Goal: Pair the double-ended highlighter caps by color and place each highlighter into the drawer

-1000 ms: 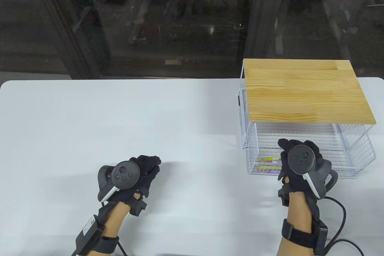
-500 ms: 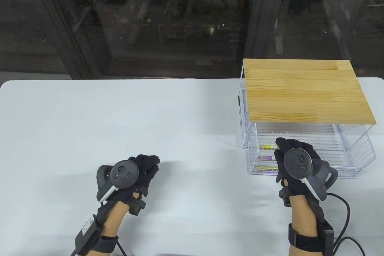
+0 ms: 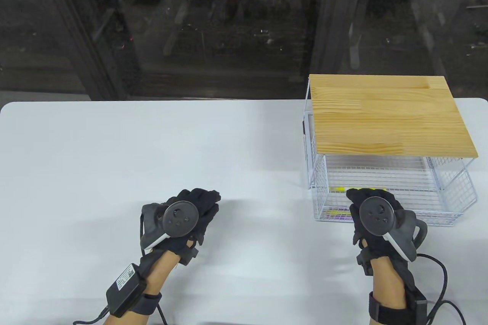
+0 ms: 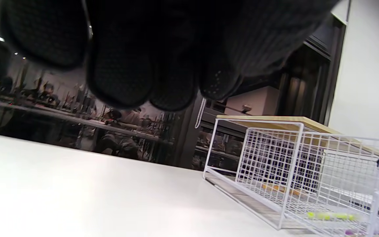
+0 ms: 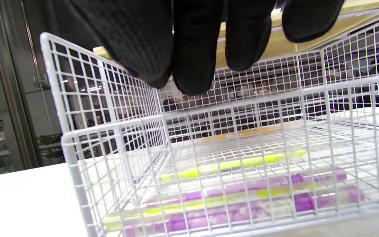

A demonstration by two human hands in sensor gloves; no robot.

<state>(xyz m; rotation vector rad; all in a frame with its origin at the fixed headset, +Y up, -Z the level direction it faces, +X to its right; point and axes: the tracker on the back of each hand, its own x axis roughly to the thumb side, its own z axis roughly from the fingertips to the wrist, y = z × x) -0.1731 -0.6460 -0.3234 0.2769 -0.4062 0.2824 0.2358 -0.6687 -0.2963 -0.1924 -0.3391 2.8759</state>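
We see a white table filling the near half of the scene. Beyond its far edge stands a wall of dark glass panels in black frames, perhaps cabinet doors, catching dim reflections. At far right rises a pale wall.

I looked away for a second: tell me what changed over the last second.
A yellow highlighter now lies farther back in the wire drawer. The right hand pulled slightly back toward the person, empty. The left hand shifted right and forward, empty. Drawer, wooden top unmoved.
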